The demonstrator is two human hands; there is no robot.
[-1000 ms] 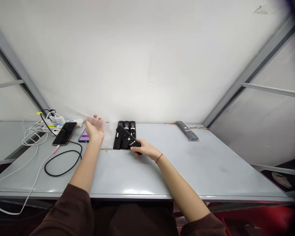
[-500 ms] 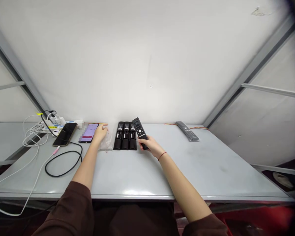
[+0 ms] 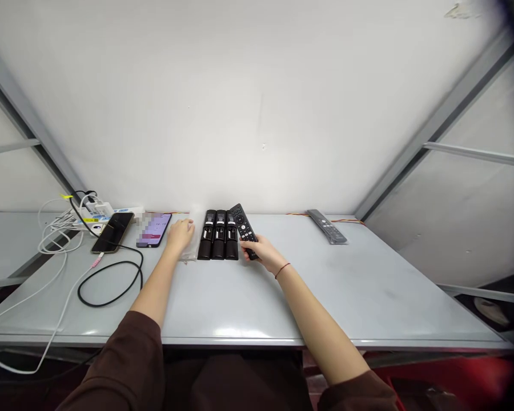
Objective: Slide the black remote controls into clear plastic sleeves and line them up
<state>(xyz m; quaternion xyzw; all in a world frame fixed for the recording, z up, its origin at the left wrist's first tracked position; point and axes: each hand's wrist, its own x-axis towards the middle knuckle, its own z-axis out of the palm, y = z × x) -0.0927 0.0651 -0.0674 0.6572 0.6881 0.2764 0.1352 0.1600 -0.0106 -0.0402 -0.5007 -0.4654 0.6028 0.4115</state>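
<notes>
My right hand (image 3: 259, 249) grips the lower end of a black remote control (image 3: 243, 228). Its buttons face up and it slants beside a row of three black remote controls (image 3: 218, 235). Those three lie back side up with their battery compartments uncovered. To their left, my left hand (image 3: 181, 235) rests on clear plastic bags (image 3: 192, 246), its fingers laid over them and nothing visibly grasped. Part of the bags is hidden under that hand.
A lit phone (image 3: 154, 230) and a dark phone (image 3: 113, 233) lie at the left. Past them are a power strip (image 3: 128, 214), white cables and a looped black cable (image 3: 107, 304). Another remote control (image 3: 326, 227) in clear plastic lies at the right, by thin coloured wires.
My left hand has shifted right, away from the lit phone, with its fingers closer together. The plastic bags look narrower, nearer the row. My right hand keeps its remote control in place.
</notes>
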